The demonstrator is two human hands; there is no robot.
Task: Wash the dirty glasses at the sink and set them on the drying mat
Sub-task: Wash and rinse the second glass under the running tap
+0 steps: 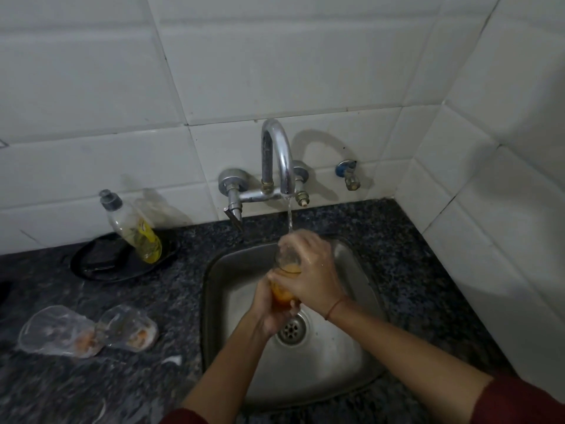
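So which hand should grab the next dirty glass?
The left hand: the two dirty glasses sit on the counter left of the sink. The right hand would have to cross over.

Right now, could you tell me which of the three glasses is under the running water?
The glass held over the sink in both hands, left hand and right hand, with orange liquid inside. The other two glasses stand on the counter to the left.
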